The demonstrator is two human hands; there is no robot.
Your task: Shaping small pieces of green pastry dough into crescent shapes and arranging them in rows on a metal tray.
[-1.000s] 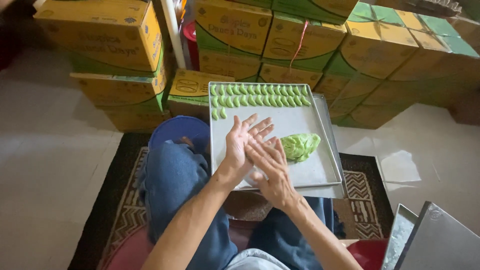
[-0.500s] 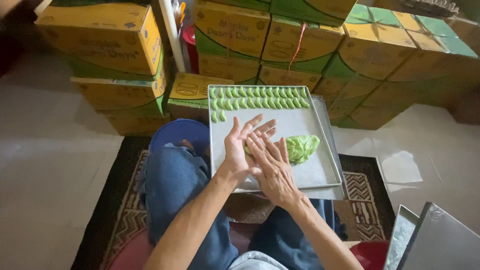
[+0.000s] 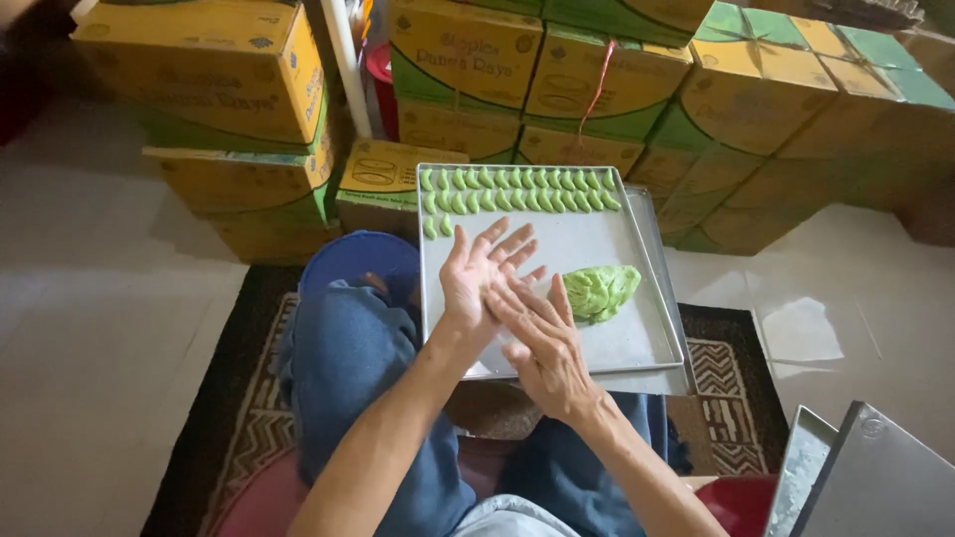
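Head view: the left hand (image 3: 477, 278) lay palm up with fingers spread, and the right hand (image 3: 542, 343) pressed flat across it, fingers together, above a metal tray (image 3: 637, 343). A green dough lump (image 3: 600, 290) sat just beside them; small green pieces (image 3: 517, 187) lined the tray's far edge before stacked cardboard boxes (image 3: 468, 60).

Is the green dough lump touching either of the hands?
No: the dough lump lies alone on the tray, right of the hands.
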